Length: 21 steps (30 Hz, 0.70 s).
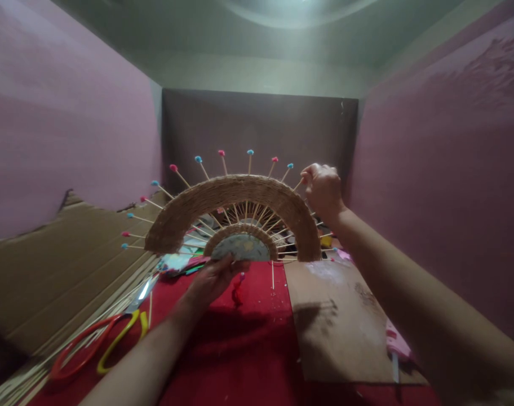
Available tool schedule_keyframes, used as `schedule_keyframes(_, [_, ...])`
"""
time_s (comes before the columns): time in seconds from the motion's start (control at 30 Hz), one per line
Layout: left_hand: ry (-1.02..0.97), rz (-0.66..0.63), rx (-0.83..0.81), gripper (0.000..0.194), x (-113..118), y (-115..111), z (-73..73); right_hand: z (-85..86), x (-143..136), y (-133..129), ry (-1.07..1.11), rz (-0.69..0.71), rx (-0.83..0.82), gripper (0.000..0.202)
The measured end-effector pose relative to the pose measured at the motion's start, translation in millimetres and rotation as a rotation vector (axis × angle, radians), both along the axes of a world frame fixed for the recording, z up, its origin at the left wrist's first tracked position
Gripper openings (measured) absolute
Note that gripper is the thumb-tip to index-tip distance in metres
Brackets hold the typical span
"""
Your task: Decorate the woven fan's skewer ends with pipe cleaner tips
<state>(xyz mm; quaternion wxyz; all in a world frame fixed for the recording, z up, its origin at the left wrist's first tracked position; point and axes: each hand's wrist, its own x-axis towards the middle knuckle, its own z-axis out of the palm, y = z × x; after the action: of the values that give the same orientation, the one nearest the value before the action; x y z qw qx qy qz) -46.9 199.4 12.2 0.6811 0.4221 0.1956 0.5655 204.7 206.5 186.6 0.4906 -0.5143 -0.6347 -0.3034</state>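
Note:
A half-round woven fan (235, 189) stands upright in the middle, with thin sticks radiating past its rim, many tipped with pink or blue pompoms. Its small inner half-disc (242, 246) has a pale patterned face. My left hand (215, 276) holds the fan at the bottom centre, fingers closed on the lower edge. Up at the fan's upper right, my right hand (323, 189) pinches the end of a stick; whether a pompom is between the fingertips is hidden. A red tassel (238, 292) hangs below the inner half-disc.
Scissors with red and yellow handles (90, 344) lie at the left, beside long thin sticks (31, 379) and cardboard (32, 270). A brown board (337, 332) covers the right of the red cloth (240, 361), with a pink glue gun (395, 341) on it. Pink walls flank both sides.

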Motion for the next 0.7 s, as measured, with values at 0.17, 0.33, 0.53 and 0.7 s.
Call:
schedule_keyframes(0.17, [0.0,-0.017,-0.021,0.02,-0.8,2.7,-2.3,-3.8,3.6,3.2,-0.018,0.014,0.023,0.017])
schedule_keyframes(0.33, [0.008,-0.028,-0.034,0.012,-0.1,1.6,-2.8,-3.1,8.0,-0.6,0.016,0.055,-0.018,0.015])
schedule_keyframes(0.53, [0.017,-0.028,-0.046,0.013,0.9,4.0,-5.0,4.7,15.7,-9.6,0.226,0.238,-0.083,0.026])
schedule_keyframes(0.7, [0.018,-0.029,-0.049,0.012,1.4,4.5,-5.4,10.7,25.5,-8.0,0.334,0.315,-0.068,0.025])
